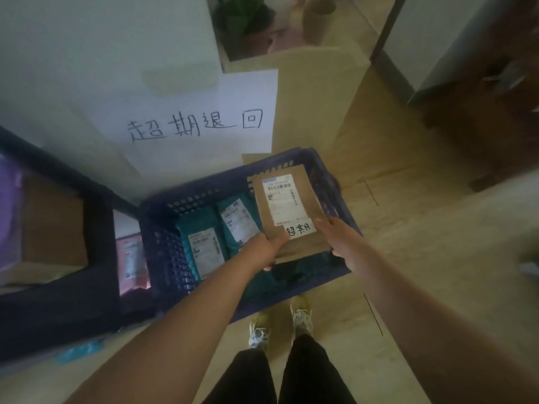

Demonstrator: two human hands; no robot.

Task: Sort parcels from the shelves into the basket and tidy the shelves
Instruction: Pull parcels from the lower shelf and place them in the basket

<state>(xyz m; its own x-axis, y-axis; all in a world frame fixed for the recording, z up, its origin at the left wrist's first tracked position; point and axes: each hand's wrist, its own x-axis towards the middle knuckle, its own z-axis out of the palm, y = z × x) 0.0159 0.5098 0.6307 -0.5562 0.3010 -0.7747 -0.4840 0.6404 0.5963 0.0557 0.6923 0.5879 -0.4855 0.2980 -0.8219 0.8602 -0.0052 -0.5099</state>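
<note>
A flat brown cardboard parcel (284, 193) with a white shipping label and a small handwritten sticker hovers over the right half of a dark blue plastic basket (163, 243) on the floor. My left hand (267, 247) grips its near left corner and my right hand (338, 237) grips its near right corner. Inside the basket lie two teal mailer bags (201, 240) with white labels, side by side on the left half.
A dark shelf unit (58, 301) stands at the left, holding a pink mailer (131, 258), a brown box (52, 223) and something purple. A white handwritten sign (204, 123) leans on the wall behind the basket. A cardboard sheet (315, 91) stands beyond. My feet are just before the basket.
</note>
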